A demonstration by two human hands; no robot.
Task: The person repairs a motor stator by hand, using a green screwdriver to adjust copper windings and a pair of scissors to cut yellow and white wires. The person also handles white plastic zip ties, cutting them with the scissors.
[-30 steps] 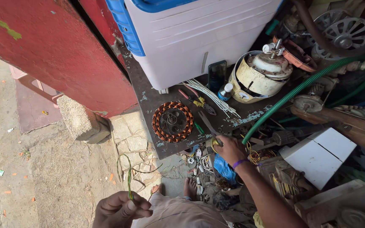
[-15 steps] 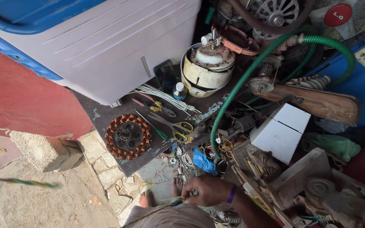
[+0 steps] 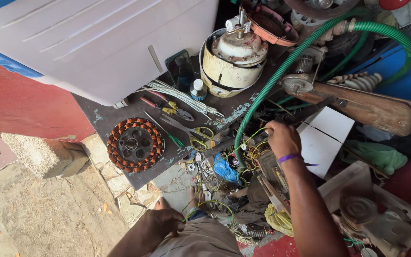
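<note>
My right hand (image 3: 281, 138) reaches into a tangle of yellow-green wire (image 3: 250, 147) beside the green hose (image 3: 281, 71), its fingers closed on the strands. A purple band circles that wrist. My left hand (image 3: 162, 223) rests low by my knee, pinching a loop of the same thin yellow-green wire (image 3: 210, 203) that arcs over the clutter. On the dark metal board (image 3: 115, 119) lie a round copper-wound stator (image 3: 135, 144), yellow-handled scissors (image 3: 196, 133), pliers (image 3: 167, 105) and a green-handled screwdriver (image 3: 170, 135).
A large white and blue cooler body (image 3: 96, 43) fills the upper left. A cream motor housing (image 3: 231, 62), a small white bottle (image 3: 197, 89), a wooden block (image 3: 362, 104), white card (image 3: 322, 138) and scrap metal parts crowd the right. My bare foot (image 3: 196, 195) stands among small parts.
The view has swung right and closer to the bench. My right hand moved up from the low clutter to the wire tangle by the hose. My left hand keeps hold of the wire.
</note>
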